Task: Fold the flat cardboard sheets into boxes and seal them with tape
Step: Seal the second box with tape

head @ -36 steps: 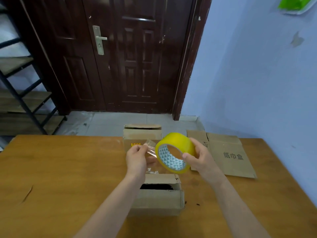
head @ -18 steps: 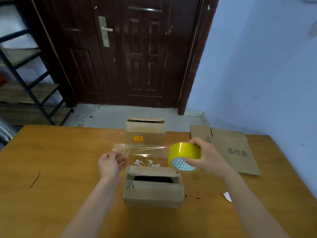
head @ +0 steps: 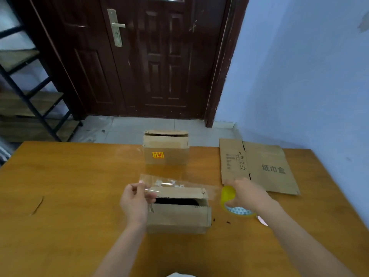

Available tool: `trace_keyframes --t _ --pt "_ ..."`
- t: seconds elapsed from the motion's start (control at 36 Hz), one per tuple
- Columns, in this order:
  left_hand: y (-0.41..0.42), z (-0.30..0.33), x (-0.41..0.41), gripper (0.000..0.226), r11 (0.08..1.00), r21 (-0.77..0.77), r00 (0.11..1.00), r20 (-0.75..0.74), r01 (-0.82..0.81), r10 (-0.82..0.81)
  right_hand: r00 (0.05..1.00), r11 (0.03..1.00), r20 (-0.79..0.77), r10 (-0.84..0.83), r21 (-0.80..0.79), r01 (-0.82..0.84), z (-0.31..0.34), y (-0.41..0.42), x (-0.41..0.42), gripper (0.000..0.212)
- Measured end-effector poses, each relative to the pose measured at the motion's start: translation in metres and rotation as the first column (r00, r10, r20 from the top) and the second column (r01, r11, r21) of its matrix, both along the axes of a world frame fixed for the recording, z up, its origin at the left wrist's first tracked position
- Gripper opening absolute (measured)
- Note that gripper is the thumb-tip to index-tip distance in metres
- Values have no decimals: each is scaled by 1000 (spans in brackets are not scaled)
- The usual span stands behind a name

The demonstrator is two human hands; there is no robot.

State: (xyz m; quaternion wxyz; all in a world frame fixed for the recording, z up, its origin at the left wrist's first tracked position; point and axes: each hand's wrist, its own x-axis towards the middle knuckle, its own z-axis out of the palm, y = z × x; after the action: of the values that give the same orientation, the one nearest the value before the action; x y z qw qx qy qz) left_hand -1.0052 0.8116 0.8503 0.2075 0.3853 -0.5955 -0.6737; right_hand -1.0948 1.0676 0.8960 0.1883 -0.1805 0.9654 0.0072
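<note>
We find the near box [head: 177, 212] on the bench [head: 69, 186] folded but unsealed; left hand [head: 134, 202] pinches the tape strip [head: 179, 183] above it, right hand [head: 246, 193] grips the roll [head: 229, 198]; one flat sheet [head: 259, 166] behind the box awaits folding

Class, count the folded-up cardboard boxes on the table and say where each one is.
2. One box sits near the table's front, between the two hands; the other box stands at the far edge. None appear hidden.
</note>
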Motion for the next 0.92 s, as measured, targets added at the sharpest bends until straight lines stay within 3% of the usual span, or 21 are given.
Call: trace_keyframes --t 0.19,0.33,0.5,0.56,0.64,0.69,0.75,0.83,0.92 --pt "15 -6 -6 22 999 38 999 -38 4 -2 991 997 -128 -43 65 51 -13 8 2 57" --pt "3 -19 4 24 980 199 997 -62 -30 44 988 927 121 -92 -351 129 -6 22 3 61" --pt "-1 -38 12 24 907 420 993 -112 23 27 982 870 161 -100 -464 165 -3 33 7 46" --pt "-2 -42 15 25 884 462 991 -136 73 -11 962 803 234 -143 -541 251 -2 37 8 43" --pt "-9 -45 17 25 836 540 986 -164 102 -15 902 593 389 -187 -687 420 0 39 10 44" --pt "-14 -46 17 25 790 604 984 -179 108 3 890 535 421 -175 -718 445 -1 38 11 45" --pt "-17 -47 17 26 753 649 983 -184 106 20 899 600 405 -167 -682 419 -2 35 12 44" --pt "-21 -50 18 18 732 677 987 -158 79 40 958 825 261 -120 -510 242 -8 31 11 41" --pt "-20 -51 17 11 739 672 988 -144 53 60 972 885 220 -83 -432 174 -14 27 11 42"
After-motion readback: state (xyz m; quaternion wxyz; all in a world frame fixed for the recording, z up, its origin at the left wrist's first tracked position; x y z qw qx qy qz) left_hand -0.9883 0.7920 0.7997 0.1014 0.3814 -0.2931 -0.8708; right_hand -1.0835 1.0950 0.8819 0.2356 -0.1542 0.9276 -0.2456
